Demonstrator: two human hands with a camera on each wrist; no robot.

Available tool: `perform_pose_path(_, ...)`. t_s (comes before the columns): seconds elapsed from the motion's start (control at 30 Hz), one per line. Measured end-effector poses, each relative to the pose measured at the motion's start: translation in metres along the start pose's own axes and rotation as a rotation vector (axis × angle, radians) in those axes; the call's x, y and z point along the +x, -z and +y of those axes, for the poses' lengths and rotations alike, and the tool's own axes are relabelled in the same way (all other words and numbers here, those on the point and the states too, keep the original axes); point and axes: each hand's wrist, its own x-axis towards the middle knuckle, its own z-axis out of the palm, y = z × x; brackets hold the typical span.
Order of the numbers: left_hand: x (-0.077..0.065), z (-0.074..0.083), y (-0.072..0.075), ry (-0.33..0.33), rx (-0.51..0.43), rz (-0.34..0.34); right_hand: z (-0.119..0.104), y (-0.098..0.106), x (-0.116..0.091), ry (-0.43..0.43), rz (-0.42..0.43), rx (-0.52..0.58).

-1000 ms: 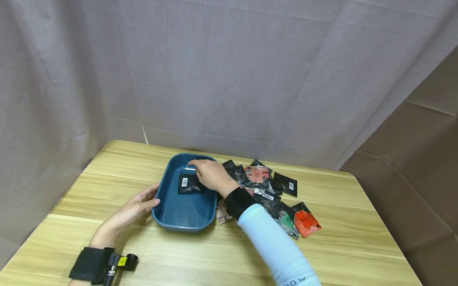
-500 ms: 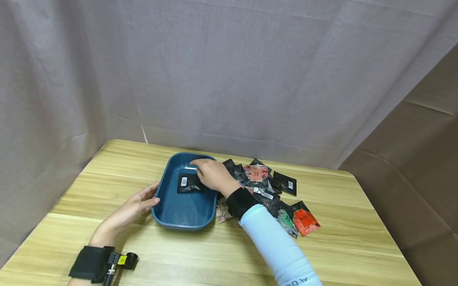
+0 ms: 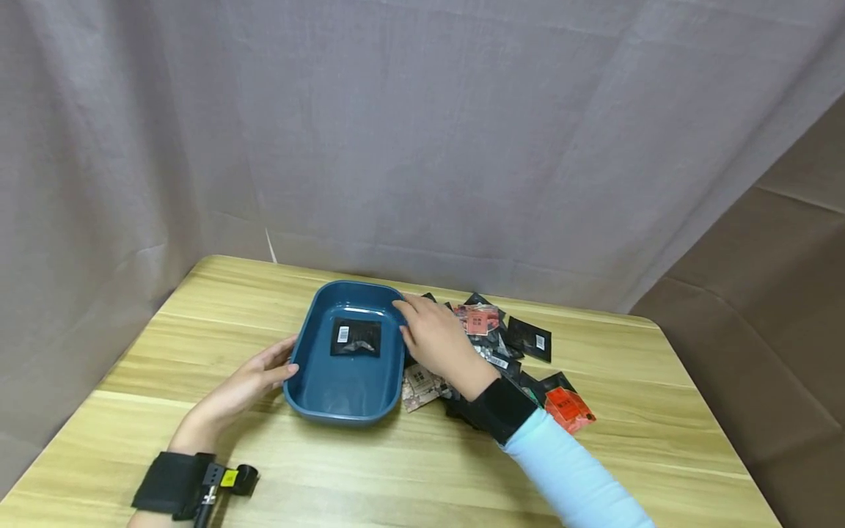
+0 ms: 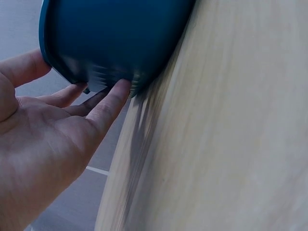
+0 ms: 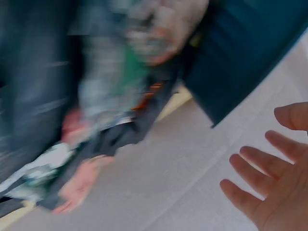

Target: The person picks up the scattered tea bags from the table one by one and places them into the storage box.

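Note:
A deep blue plastic tray stands on the wooden table, with one black sachet lying inside, its white barcode label facing up. At the tray's left side, my left hand holds it, thumb at the rim and fingers against the outer wall. In the left wrist view, fingertips press the wall below the rim. My right hand is over the tray's right rim and the pile's near-left part, holding nothing. The right wrist view shows its fingers spread and slightly bent. A pile of sachets lies right of the tray, partly hidden by that hand.
A red-orange sachet lies at the pile's right front, and a black one at its right. A beige patterned sachet touches the tray's right side. Grey cloth hangs behind the table.
My right hand has moved right, out of the tray toward the sachet pile, uncovering the black sachet in the tray. The left hand has stayed at the tray's left side.

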Motion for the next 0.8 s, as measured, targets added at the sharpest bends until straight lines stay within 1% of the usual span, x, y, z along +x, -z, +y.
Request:
perform_pose_path(0.17,0.0,0.001,0.0,0.009,0.003,-0.001,0.023,-0.004,-0.03,-0.041,0.036,-0.003)
perform_pose_path(0.27,-0.001,0.001,0.001,0.014,0.007,-0.001,0.043,-0.01,-0.042,-0.07,0.045,-0.002)
perform_pose_path(0.33,-0.001,0.001,0.001,0.015,0.009,-0.001,0.058,-0.014,-0.048,-0.096,0.033,0.005)
perform_pose_path(0.47,-0.002,0.0,0.002,0.009,0.01,-0.004,0.088,-0.024,-0.056,-0.153,0.013,0.036)
perform_pose_path(0.57,-0.002,-0.001,0.002,0.006,0.011,-0.007,0.107,-0.031,-0.059,-0.178,0.005,0.053)
perform_pose_path(0.67,-0.001,-0.002,0.003,0.008,0.01,-0.005,0.119,-0.037,-0.061,-0.183,-0.023,0.069)
perform_pose_path(0.8,-0.001,-0.003,0.003,0.015,0.01,-0.001,0.127,-0.043,-0.061,-0.168,-0.079,0.094)
